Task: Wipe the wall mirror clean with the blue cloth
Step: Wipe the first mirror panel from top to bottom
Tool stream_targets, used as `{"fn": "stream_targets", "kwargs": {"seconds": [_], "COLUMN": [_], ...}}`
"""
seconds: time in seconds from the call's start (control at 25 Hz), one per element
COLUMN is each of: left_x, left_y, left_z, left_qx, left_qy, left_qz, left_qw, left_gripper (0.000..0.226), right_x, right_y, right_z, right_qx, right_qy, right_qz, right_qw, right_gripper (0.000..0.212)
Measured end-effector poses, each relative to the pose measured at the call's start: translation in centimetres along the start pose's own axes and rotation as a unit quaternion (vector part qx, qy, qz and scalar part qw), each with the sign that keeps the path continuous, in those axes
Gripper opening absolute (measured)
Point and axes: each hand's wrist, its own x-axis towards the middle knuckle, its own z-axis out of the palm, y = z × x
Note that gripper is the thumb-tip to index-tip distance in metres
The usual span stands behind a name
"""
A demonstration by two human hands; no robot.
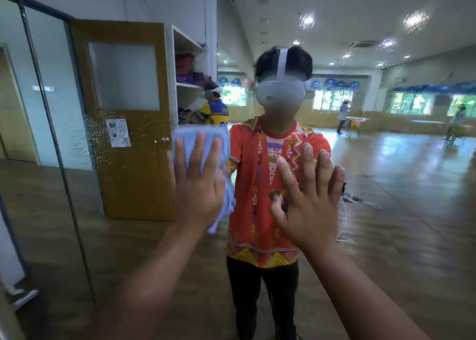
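The wall mirror (386, 185) fills the view and carries water droplets, thickest at the left over the reflected wooden door and across the top right. My left hand (198, 185) presses the blue cloth (185, 138) flat against the glass with straight, spread fingers. The cloth bunches and hangs down beside my palm. My right hand (309, 198) lies flat on the mirror with fingers spread and holds nothing. My own reflection in a red patterned shirt stands between the two hands.
A vertical seam (51, 133) between mirror panels runs down the left side. The glass reflects a wooden door (128, 120), shelves, a large hall with a shiny floor, and other people far behind me.
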Motion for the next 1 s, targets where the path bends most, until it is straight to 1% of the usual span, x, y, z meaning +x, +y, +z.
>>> {"fn": "stream_targets", "kwargs": {"seconds": [0.12, 0.24, 0.32, 0.4, 0.48, 0.56, 0.64, 0.72, 0.8, 0.88, 1.0], "left_x": [7.1, 7.2, 4.5, -0.1, -6.2, -11.8, -14.3, -13.2, -10.0, -4.6, 4.9], "left_y": [0.2, 0.1, -0.4, -1.3, -2.3, -3.1, -4.3, -4.5, -4.6, -5.2, -6.1], "left_z": [-1.4, -1.2, -0.6, 0.2, 0.9, 1.1, 1.0, 0.7, 0.0, -0.8, -2.4], "left_qx": [0.000, 0.003, 0.011, 0.010, 0.008, 0.021, 0.030, 0.023, 0.001, -0.012, -0.009], "left_qy": [0.032, 0.047, 0.050, 0.043, 0.006, -0.044, -0.071, -0.077, -0.056, -0.021, 0.030], "left_qz": [-0.013, -0.010, -0.001, -0.003, -0.011, -0.007, 0.007, 0.006, -0.011, -0.012, -0.018], "left_qw": [0.999, 0.999, 0.999, 0.999, 1.000, 0.999, 0.997, 0.997, 0.998, 1.000, 0.999], "left_gripper": [0.065, 0.063, 0.064, 0.068, 0.072, 0.071, 0.070, 0.070, 0.073, 0.077, 0.067], "right_x": [0.0, 0.2, 0.4, 0.6, 0.7, 0.9, 1.3, 1.6, 1.8, 1.7, 1.6], "right_y": [0.1, -0.4, -1.0, -1.5, -2.2, -3.2, -4.8, -6.2, -7.2, -7.3, -7.2], "right_z": [0.0, -0.3, -0.5, -0.7, -0.8, -0.7, -0.4, 0.0, 0.4, 0.9, 1.4], "right_qx": [0.004, 0.019, 0.027, 0.031, 0.033, 0.041, 0.057, 0.056, 0.042, 0.027, 0.016], "right_qy": [0.000, 0.000, -0.003, -0.008, -0.017, -0.027, -0.034, -0.042, -0.049, -0.050, -0.033], "right_qz": [0.001, 0.017, 0.035, 0.049, 0.041, 0.018, 0.001, -0.001, -0.001, 0.000, -0.003], "right_qw": [1.000, 1.000, 0.999, 0.998, 0.998, 0.999, 0.998, 0.998, 0.998, 0.998, 0.999], "right_gripper": [0.072, 0.070, 0.067, 0.065, 0.066, 0.067, 0.065, 0.065, 0.068, 0.069, 0.068]}}
